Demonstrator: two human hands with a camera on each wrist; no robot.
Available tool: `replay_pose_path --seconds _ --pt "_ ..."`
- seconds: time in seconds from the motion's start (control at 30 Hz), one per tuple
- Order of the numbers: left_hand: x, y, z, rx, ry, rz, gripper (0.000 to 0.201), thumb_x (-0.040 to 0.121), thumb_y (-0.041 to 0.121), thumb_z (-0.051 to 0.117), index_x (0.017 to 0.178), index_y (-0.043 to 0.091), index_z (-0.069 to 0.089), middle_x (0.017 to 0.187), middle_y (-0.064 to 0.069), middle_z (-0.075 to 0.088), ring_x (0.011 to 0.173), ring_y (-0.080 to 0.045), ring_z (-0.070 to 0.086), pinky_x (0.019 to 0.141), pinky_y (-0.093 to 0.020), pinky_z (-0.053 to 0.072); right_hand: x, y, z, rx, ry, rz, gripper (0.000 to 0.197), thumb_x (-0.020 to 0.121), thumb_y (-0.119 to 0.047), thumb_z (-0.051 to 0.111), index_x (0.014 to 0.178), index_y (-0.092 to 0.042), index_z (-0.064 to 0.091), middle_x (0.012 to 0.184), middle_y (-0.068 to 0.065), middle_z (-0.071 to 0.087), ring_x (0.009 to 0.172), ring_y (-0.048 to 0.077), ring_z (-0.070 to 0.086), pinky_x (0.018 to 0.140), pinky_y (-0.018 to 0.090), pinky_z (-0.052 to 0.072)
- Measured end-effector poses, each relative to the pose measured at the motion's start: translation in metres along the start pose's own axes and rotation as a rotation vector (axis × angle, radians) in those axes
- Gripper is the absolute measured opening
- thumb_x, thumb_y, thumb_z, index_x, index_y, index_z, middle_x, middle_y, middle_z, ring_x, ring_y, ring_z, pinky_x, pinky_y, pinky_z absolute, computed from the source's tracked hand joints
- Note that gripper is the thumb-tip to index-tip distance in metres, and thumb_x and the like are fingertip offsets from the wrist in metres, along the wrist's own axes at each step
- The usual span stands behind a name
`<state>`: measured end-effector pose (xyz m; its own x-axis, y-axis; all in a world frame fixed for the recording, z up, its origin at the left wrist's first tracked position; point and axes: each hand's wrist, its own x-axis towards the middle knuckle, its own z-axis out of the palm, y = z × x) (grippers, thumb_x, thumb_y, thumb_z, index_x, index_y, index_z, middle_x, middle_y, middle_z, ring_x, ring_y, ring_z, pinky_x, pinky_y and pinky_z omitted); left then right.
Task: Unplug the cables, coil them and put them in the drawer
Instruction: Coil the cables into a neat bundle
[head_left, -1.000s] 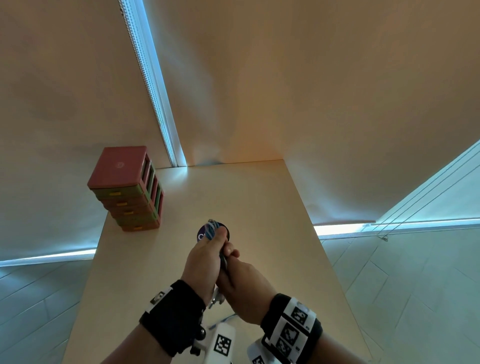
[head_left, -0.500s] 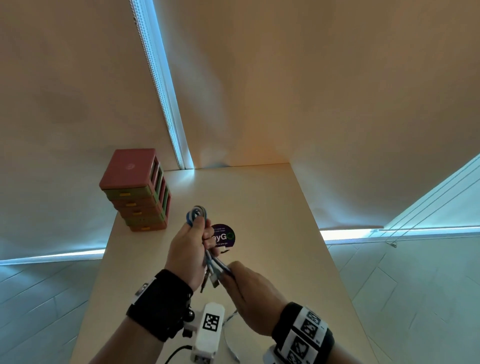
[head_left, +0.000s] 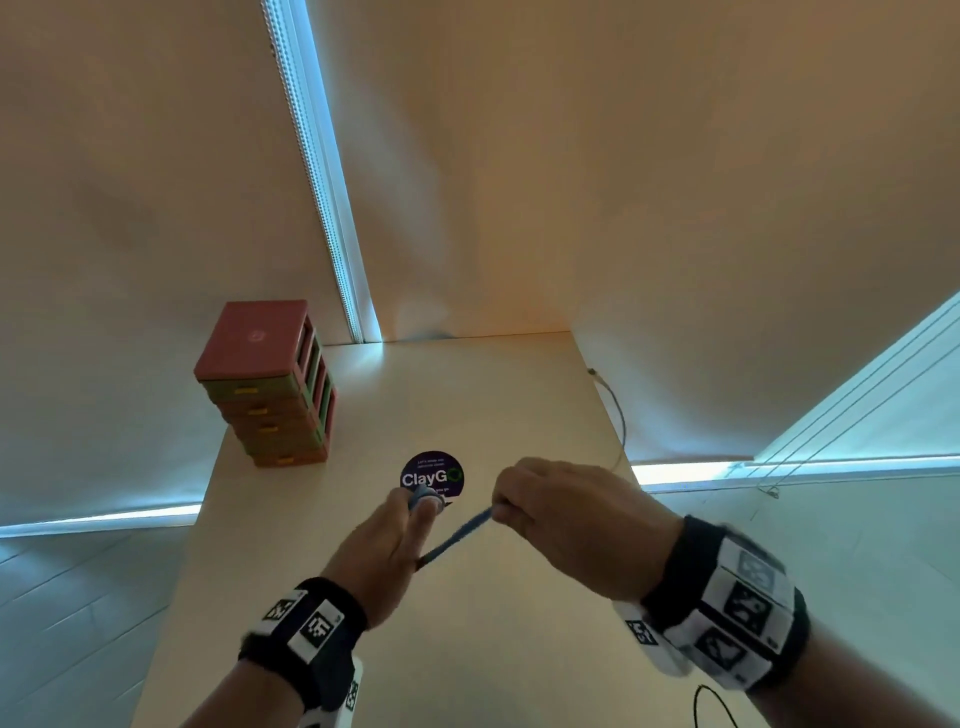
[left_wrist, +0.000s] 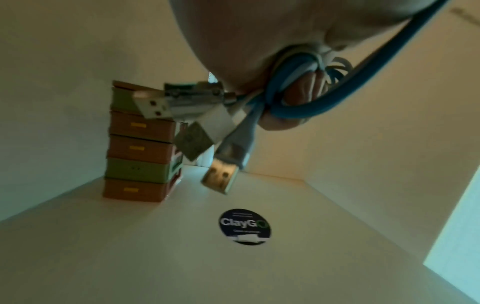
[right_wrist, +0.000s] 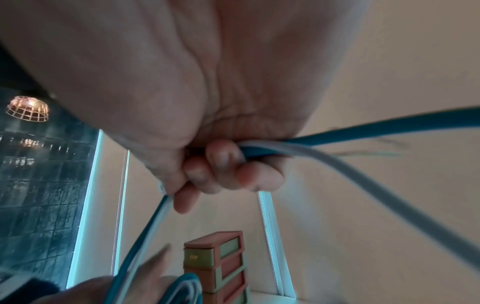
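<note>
My left hand (head_left: 390, 540) grips a small coil of blue and white cables (head_left: 426, 500) wound round its fingers. In the left wrist view the coil (left_wrist: 291, 82) wraps the fingertips and several USB plugs (left_wrist: 221, 179) hang below it. My right hand (head_left: 558, 512) pinches the loose cable strands (head_left: 457, 535) and holds them stretched taut away from the left hand; the right wrist view shows the blue and white strands (right_wrist: 259, 149) passing through its curled fingers. The stacked drawer unit (head_left: 270, 387), red and green with yellow pulls, stands at the table's far left, all drawers shut.
A round purple ClayGo sticker (head_left: 432, 475) lies on the beige table (head_left: 467, 649) just beyond my hands. A thin cord (head_left: 615, 410) hangs along the table's right edge. A black wire (head_left: 711, 704) shows at the bottom right. Blinds close the far side.
My right hand has moved up and to the right, pulling the cable strands taut. The left hand with the coil has shifted right, over the sticker. The camera has tilted so the white block below is out of view.
</note>
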<state>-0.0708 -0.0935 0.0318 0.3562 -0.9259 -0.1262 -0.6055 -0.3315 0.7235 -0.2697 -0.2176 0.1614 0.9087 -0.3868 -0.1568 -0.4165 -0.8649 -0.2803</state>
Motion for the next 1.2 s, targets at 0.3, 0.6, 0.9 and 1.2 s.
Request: replay_pose_path --seconds 0.3,0.6,0.9,1.2 --pt "-0.014 0.031 0.018 -0.037 -0.09 0.167 0.034 0.103 0.063 0.028 0.106 0.038 0.051 0.086 0.004 0.064 0.076 -0.012 0.06 0.075 -0.04 0.053 0.03 0.037 -0.006 0.092 0.196 0.053 0.028 0.11 -0.042 0.041 0.109 -0.023 0.062 0.097 -0.005 0.064 0.083 0.019 0.062 0.077 0.039 0.056" --pt "-0.009 0.049 0.015 -0.572 0.209 -0.022 0.026 0.109 0.032 0.039 0.104 0.02 0.061 0.081 -0.004 0.071 0.067 -0.009 0.067 0.064 -0.032 0.052 0.034 0.038 0.045 0.283 0.308 0.221 0.029 0.11 -0.047 0.036 0.092 -0.027 0.047 0.074 -0.005 0.057 0.066 0.019 0.051 0.061 0.037 0.044" --pt "0.008 0.061 0.024 -1.082 0.292 -0.322 0.038 0.108 0.039 0.042 0.119 0.014 0.069 0.108 -0.007 0.082 0.103 -0.021 0.077 0.091 -0.042 0.058 0.025 -0.025 0.095 0.628 0.195 0.196 0.049 0.105 -0.063 0.021 0.14 -0.036 0.043 0.102 0.0 0.076 0.085 0.02 0.071 0.077 0.043 0.059" --pt "0.009 0.063 0.025 -1.375 0.109 -0.558 0.058 0.103 0.051 0.046 0.115 0.0 0.072 0.114 -0.02 0.076 0.106 -0.031 0.071 0.08 -0.041 0.053 0.035 -0.024 0.09 0.523 -0.055 0.2 0.055 0.111 -0.046 0.019 0.146 -0.006 0.03 0.092 0.013 0.069 0.074 0.032 0.063 0.076 0.049 0.056"
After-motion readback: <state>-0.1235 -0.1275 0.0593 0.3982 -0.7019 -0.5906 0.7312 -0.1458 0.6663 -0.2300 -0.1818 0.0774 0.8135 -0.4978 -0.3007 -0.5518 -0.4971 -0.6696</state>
